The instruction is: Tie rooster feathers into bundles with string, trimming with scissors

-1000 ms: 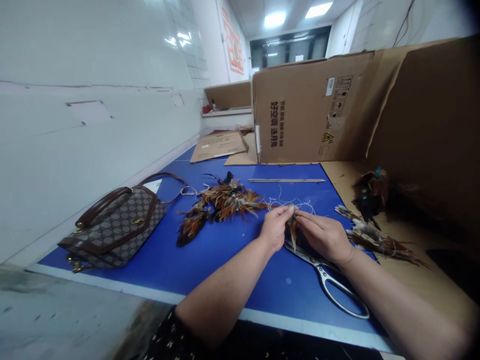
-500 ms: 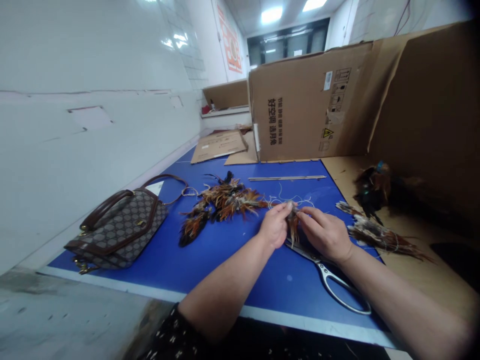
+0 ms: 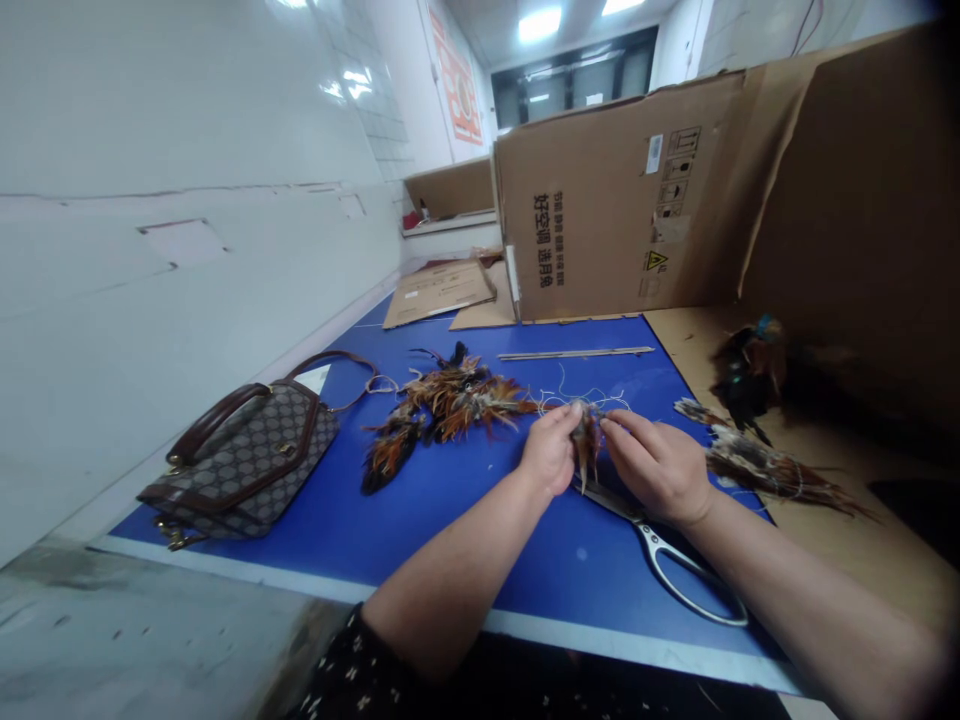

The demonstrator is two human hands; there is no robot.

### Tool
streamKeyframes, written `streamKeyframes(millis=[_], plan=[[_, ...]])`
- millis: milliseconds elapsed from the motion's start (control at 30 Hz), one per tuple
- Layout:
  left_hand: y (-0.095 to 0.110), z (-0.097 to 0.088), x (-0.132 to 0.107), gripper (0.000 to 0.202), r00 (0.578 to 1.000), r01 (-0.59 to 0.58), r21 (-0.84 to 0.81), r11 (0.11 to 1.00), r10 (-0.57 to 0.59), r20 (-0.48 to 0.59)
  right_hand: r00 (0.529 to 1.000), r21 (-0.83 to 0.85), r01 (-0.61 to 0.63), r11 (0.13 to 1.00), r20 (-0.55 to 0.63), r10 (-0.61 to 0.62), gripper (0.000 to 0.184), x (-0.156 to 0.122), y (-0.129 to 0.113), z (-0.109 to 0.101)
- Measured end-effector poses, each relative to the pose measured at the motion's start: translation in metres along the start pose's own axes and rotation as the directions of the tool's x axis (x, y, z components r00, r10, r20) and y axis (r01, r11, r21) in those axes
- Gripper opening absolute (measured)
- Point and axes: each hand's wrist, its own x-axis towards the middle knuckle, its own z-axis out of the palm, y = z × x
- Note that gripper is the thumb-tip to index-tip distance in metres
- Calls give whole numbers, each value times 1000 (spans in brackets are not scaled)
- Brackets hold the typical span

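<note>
My left hand (image 3: 549, 452) pinches a small bunch of brown and grey feathers (image 3: 585, 447) between thumb and fingers, tips hanging down. Close on its right, my right hand (image 3: 660, 462) has thumb and fingertips pressed together at the bunch's upper edge; what they grip is too small to make out. Pale thread (image 3: 616, 395) lies in loose loops just behind both hands. Scissors (image 3: 652, 545) with silver handles rest on the blue table (image 3: 450, 530), partly under my right hand and forearm. To the left lies a string of orange, brown and black feathers (image 3: 450, 400).
A patterned handbag (image 3: 247, 455) sits at the left. Thin sticks (image 3: 576, 353) lie toward the back. Tied feather bundles (image 3: 780, 468) and dark feathers (image 3: 742, 375) are on the right, on cardboard. A large cardboard box (image 3: 600, 220) stands behind, with flat cardboard (image 3: 439, 290) beside it.
My right hand has shifted slightly right, its fingertips a little farther from my left hand. My left hand keeps its hold on the feathers. The view has moved slightly.
</note>
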Motion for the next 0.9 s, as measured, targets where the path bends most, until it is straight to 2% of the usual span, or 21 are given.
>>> streamKeyframes(millis=[233,400,633,900], plan=[[3,2,-3,39,996,59,-12,998,-59,60,993,32,54,998,100,-57,35,6,1,1],[4,2,-5,38,994,74,7,997,-74,76,990,60,96,994,94,-101,35,6,3,4],[4,0,-5,38,996,60,39,997,-62,63,989,57,84,995,114,-90,31,0,2,10],[4,-2,-4,40,994,58,54,997,-62,85,992,121,107,987,57,-115,31,7,-2,5]])
